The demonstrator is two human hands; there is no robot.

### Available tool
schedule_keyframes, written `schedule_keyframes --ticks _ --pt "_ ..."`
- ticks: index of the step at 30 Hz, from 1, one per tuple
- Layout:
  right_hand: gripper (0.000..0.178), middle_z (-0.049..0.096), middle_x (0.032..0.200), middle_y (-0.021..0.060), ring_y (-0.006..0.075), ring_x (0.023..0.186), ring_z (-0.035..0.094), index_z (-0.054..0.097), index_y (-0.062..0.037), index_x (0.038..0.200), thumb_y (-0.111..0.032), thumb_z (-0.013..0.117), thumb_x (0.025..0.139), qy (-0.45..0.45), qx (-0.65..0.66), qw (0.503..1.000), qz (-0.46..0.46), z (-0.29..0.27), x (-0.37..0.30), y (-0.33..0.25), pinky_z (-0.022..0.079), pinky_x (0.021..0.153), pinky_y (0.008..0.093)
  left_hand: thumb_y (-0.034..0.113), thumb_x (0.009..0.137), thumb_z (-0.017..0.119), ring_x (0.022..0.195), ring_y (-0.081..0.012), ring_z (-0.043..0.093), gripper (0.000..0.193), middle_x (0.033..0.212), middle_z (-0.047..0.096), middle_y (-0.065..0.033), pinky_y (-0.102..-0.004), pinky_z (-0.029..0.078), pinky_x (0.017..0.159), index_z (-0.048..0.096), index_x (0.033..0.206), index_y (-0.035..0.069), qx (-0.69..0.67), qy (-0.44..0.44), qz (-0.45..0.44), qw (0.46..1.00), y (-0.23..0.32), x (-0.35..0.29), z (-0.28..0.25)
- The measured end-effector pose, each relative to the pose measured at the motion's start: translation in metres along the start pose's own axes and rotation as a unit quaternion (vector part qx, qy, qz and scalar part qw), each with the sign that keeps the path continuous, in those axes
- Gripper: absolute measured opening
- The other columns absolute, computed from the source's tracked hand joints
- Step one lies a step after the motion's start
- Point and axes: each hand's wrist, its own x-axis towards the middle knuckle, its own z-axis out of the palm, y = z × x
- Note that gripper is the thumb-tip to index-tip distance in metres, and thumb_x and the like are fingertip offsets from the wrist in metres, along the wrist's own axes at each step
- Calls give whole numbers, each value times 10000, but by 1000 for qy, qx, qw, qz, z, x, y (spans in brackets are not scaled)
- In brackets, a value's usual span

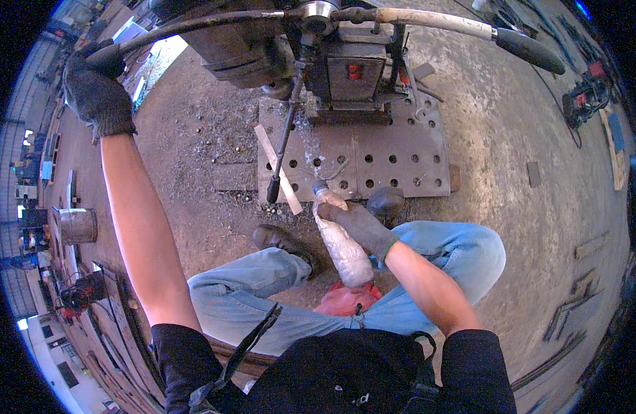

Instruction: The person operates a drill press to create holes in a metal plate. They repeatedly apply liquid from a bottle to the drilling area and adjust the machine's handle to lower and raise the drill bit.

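Note:
My left hand (100, 96), in a dark knit glove, is closed round the black grip at the end of a long feed lever (214, 23) at the upper left. That lever joins a metal hub (316, 15) on a drilling machine (238, 52), along with two other spokes. In my right hand (359, 226), also gloved, is a crumpled plastic bottle (347, 257), tilted with its dark-capped neck toward the machine. Thin whitish streaks of liquid run from near the cap toward the machine's base. The drill's tip is hidden by the machine body.
Under the machine lies a steel plate (394, 145) with rows of holes. A flat metal strip (278, 169) crosses its left edge. Metal shavings (207, 138) cover the floor on the left. A red bag (347, 299) lies between my legs, and a metal bucket (77, 226) stands far left.

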Motion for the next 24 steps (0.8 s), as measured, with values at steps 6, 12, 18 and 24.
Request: schedule_keyframes --ticks 6,12,18,24 --pt "653 678 1124 167 235 1035 625 660 -11 1126 -593 662 831 9 8 998 -64 -1 4 3 472 924 362 191 950 476 651 -159 599 272 799 659 -84 -266 486 568 666 959 -4 -104 -4 -49 993 15 -10 2" --pt "685 660 1116 151 233 1035 623 580 12 1200 -502 762 784 38 -11 990 -133 9 9 12 479 920 352 199 934 459 643 -205 678 341 757 717 -121 -314 545 607 739 868 17 -182 23 -91 979 22 -10 8" --pt "692 640 1173 139 231 1086 606 529 6 1269 -426 782 793 48 -76 985 -149 10 2 1 462 956 346 164 943 480 711 -204 662 261 860 692 -113 -288 546 600 680 962 -2 -92 5 -60 994 11 -10 4" --pt "605 675 1088 166 251 987 636 605 9 1186 -485 696 849 28 12 992 -120 5 7 8 485 900 362 218 944 407 648 -209 676 394 767 715 -113 -314 549 645 746 871 33 -9 26 18 999 6 -6 5"
